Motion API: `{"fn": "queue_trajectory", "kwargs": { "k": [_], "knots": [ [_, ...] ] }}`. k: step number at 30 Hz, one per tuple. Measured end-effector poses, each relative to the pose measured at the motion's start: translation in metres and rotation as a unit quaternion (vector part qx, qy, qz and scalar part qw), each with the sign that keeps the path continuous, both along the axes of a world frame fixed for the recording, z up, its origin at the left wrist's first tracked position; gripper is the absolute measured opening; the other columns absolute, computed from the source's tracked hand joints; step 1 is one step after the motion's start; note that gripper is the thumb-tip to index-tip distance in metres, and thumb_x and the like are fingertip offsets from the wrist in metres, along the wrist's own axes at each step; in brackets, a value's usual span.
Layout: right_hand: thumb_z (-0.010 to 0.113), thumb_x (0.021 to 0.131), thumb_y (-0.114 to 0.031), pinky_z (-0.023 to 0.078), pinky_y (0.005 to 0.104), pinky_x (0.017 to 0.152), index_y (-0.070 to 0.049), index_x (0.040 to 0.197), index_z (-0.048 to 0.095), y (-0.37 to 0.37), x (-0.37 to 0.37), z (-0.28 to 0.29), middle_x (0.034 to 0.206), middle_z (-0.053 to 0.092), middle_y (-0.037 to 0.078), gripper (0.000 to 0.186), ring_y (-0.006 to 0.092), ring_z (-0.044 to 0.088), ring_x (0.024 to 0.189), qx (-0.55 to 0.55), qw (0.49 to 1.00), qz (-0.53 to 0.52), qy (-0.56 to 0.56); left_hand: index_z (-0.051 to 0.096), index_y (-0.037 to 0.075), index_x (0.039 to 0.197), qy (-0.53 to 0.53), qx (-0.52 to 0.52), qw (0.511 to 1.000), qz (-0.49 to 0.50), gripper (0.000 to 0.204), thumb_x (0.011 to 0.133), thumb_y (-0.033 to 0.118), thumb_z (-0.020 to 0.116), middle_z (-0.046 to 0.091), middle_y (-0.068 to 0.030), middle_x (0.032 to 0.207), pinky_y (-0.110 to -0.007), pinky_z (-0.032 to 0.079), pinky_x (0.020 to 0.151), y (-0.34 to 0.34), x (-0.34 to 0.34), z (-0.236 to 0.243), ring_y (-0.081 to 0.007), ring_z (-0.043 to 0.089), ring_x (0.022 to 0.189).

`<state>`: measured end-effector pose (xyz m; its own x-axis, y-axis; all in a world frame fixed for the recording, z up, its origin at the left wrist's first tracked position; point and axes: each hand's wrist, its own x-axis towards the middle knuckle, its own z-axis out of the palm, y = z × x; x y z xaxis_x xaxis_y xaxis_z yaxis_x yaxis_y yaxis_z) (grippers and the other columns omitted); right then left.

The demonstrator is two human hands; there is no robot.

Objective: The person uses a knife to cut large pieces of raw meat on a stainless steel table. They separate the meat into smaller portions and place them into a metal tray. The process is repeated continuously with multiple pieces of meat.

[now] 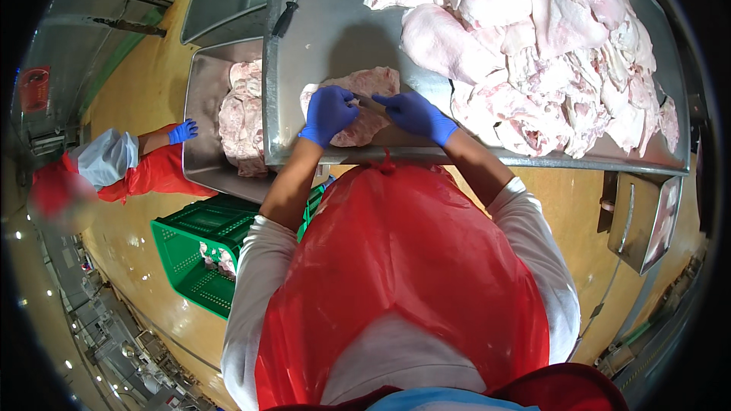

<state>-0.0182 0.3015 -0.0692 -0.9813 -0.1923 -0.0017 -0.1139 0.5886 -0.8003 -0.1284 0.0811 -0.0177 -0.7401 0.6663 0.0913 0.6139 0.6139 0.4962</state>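
Observation:
A flat, pale piece of raw meat (364, 130) lies on the metal worktable (327, 38) near its front edge. My left hand (331, 115), in a blue glove, is closed with curled fingers on its left part; the glove hides the exact grip. From the right, my right hand (419, 116), also gloved in blue, is closed around a knife (371, 103). The short blade points left over the meat, toward my left fingers, and the handle is hidden in the glove. A big heap of raw, skin-covered meat pieces (525, 53) covers the table's right side.
A black-handled steel rod (285, 20) lies at the table's far left. Beside the table, a metal bin (199, 99) holds meat pieces (244, 118), with a co-worker's gloved hand (183, 132) at its rim. Below is a green crate (171, 259); a metal box (647, 217) stands right.

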Motion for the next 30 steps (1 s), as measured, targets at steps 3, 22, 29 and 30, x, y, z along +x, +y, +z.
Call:
{"fn": "queue_trajectory", "kwargs": {
  "k": [3,22,29,30],
  "knots": [
    [0.057,0.094,-0.015,0.054,0.0413,0.068,-0.017,0.137,0.065,0.026,0.030,-0.007,0.086,0.069,0.023,0.044,0.0349,0.066,0.066,0.010,0.999,0.031,-0.039,0.077,0.005,0.079,-0.052,-0.044,0.998,0.015,0.021,0.071,0.024,0.071,0.071,-0.0193,0.079,-0.043,0.055,0.067,-0.001,-0.008,0.010,-0.0369,0.068,0.070],
    [0.058,0.095,-0.019,0.053,0.0324,0.065,-0.017,0.139,0.063,0.006,0.014,0.005,0.069,0.065,0.008,0.045,0.0116,0.061,0.062,-0.167,0.946,0.102,-0.256,0.078,-0.002,0.090,-0.280,0.123,0.951,0.050,0.025,0.073,0.016,0.082,0.078,-0.0120,0.084,-0.030,0.058,0.071,-0.023,-0.049,0.016,-0.0170,0.073,0.073],
    [0.059,0.098,-0.011,0.050,0.0265,0.062,-0.020,0.144,0.060,-0.018,0.003,0.055,0.072,0.064,-0.001,0.047,0.0058,0.054,0.062,-0.121,0.971,0.039,-0.203,0.072,-0.005,0.108,-0.127,0.258,0.937,0.199,0.020,0.088,-0.007,0.068,0.065,-0.0004,0.087,-0.026,0.055,0.077,-0.123,-0.031,0.142,-0.0122,0.069,0.086],
    [0.059,0.099,-0.011,0.048,0.0250,0.060,-0.022,0.145,0.060,-0.007,0.007,0.049,0.071,0.061,-0.003,0.047,0.0040,0.051,0.061,-0.137,0.975,0.008,-0.172,0.070,-0.004,0.113,-0.078,0.314,0.914,0.245,0.025,0.089,-0.008,0.066,0.067,-0.0031,0.091,-0.026,0.055,0.081,-0.160,-0.018,0.150,-0.0141,0.068,0.088]
  ]
}}
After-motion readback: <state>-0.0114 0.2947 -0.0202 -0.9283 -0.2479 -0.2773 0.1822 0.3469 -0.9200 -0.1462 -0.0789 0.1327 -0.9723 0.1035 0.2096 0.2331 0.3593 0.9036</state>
